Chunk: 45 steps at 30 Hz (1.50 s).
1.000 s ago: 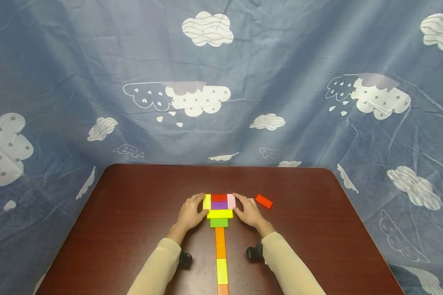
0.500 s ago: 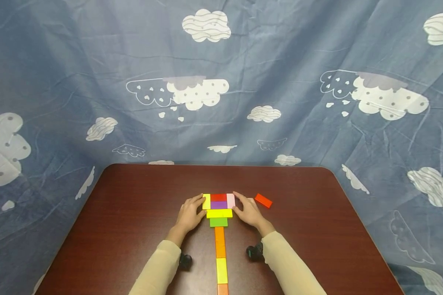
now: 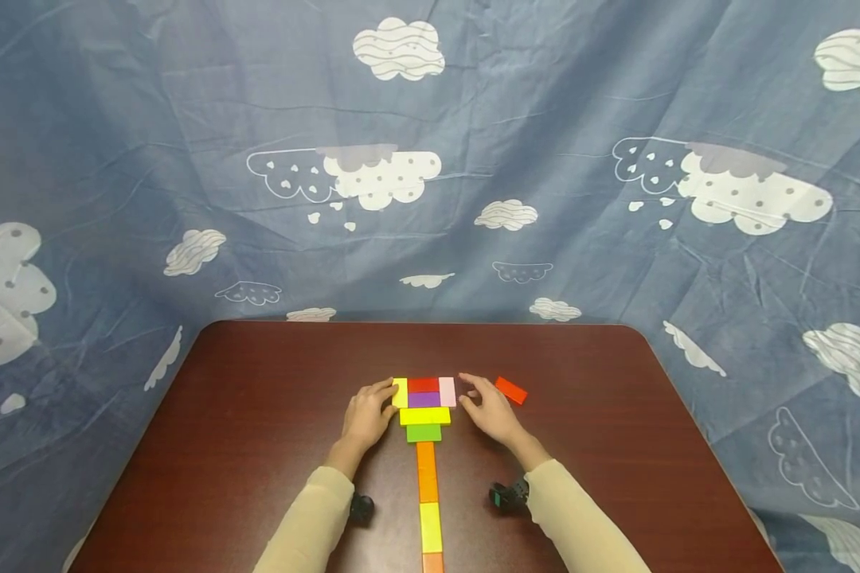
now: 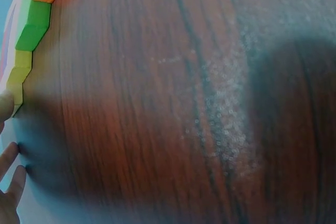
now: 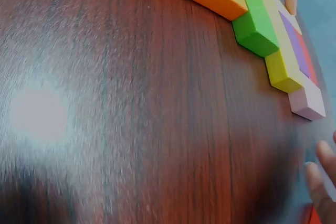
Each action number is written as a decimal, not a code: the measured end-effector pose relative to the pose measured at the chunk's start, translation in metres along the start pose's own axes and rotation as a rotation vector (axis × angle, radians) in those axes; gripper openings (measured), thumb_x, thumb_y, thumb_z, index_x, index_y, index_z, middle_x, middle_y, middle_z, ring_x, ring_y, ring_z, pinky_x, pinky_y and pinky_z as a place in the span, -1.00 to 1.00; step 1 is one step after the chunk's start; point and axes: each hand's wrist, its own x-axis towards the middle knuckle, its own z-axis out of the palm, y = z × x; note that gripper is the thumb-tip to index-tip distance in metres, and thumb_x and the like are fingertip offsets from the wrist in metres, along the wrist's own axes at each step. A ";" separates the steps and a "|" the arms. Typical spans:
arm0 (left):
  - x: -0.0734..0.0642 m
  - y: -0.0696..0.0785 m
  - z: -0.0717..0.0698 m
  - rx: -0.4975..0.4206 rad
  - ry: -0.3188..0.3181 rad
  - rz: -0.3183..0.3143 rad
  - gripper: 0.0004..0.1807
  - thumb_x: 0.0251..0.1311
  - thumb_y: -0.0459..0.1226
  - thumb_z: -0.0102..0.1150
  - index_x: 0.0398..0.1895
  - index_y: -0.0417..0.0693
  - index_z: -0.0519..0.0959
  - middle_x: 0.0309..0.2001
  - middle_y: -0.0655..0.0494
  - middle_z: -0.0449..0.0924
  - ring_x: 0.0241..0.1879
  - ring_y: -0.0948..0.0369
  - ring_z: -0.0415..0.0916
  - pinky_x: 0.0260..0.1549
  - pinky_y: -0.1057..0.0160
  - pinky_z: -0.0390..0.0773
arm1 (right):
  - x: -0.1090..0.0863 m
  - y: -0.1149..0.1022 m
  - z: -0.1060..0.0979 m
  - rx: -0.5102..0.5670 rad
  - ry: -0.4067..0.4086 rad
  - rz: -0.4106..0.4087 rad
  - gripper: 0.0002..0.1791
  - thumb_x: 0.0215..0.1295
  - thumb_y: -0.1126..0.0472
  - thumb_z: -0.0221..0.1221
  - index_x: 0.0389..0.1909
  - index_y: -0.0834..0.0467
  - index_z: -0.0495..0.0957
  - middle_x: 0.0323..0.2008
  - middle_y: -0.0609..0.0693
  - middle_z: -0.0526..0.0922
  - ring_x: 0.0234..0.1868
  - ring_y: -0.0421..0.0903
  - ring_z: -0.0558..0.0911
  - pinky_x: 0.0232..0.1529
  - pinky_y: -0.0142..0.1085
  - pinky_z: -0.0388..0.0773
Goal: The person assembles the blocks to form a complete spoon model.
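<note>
Blocks lie flat in a row with a wider head at its far end. At the head's left side is an upright-set yellow block [image 3: 400,393], which my left hand [image 3: 365,415] holds by thumb and fingertips. My right hand [image 3: 492,411] is a little right of the pink block [image 3: 447,391], its fingers spread and holding nothing; the right wrist view shows a gap between that pink block [image 5: 307,102] and the fingers [image 5: 315,179]. Between the side blocks lie a red block [image 3: 423,385] and a purple block [image 3: 424,399].
A yellow crosswise block [image 3: 425,416], a green block [image 3: 424,433], an orange stretch [image 3: 427,472] and another yellow block [image 3: 431,527] run toward the near edge. A loose red block [image 3: 511,390] lies right of my right hand on the brown table [image 3: 272,374].
My right hand has let go of the pink block and moved slightly right, toward the loose red block. My left hand stays at the yellow block.
</note>
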 end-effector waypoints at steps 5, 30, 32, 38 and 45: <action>-0.004 0.004 0.001 0.010 0.012 -0.002 -0.57 0.06 -0.25 0.27 0.06 -0.02 0.56 0.17 0.10 0.46 0.10 0.04 0.42 -0.02 0.02 0.44 | -0.002 0.005 -0.017 -0.045 0.157 -0.066 -0.65 0.18 0.27 0.19 0.02 0.11 0.53 -0.14 0.01 0.60 -0.17 -0.05 0.60 -0.20 -0.15 0.56; -0.014 0.009 -0.007 0.016 0.003 0.010 -0.51 0.04 -0.24 0.28 0.11 -0.08 0.50 0.15 0.07 0.47 0.07 0.02 0.44 -0.04 0.03 0.45 | -0.036 0.056 -0.059 -0.287 0.139 0.119 -0.53 0.05 0.12 0.29 0.01 0.18 0.51 -0.11 0.18 0.53 -0.23 0.07 0.45 -0.32 -0.10 0.38; -0.012 0.008 -0.008 0.009 0.002 0.011 -0.49 0.04 -0.23 0.28 0.13 -0.08 0.49 0.17 0.07 0.46 0.07 0.02 0.45 -0.04 0.02 0.45 | -0.034 0.057 -0.059 -0.289 0.142 0.118 -0.54 0.05 0.13 0.29 -0.01 0.18 0.52 -0.12 0.17 0.54 -0.23 0.07 0.45 -0.33 -0.10 0.38; -0.005 0.004 -0.009 0.003 -0.016 0.014 -0.48 0.06 -0.20 0.27 0.15 -0.06 0.48 0.20 0.09 0.43 0.09 0.02 0.43 -0.03 0.00 0.44 | -0.026 0.058 -0.058 -0.308 0.147 0.133 -0.61 0.04 0.15 0.29 -0.08 0.19 0.56 -0.16 0.15 0.55 -0.22 0.09 0.46 -0.32 -0.07 0.39; 0.002 0.001 -0.008 0.019 -0.028 -0.004 -0.51 0.08 -0.19 0.25 0.13 -0.05 0.50 0.20 0.12 0.43 0.10 0.05 0.40 -0.03 -0.01 0.43 | -0.016 0.058 -0.057 -0.317 0.138 0.138 -0.64 0.05 0.18 0.28 -0.09 0.20 0.57 -0.19 0.15 0.55 -0.24 0.07 0.46 -0.31 -0.09 0.38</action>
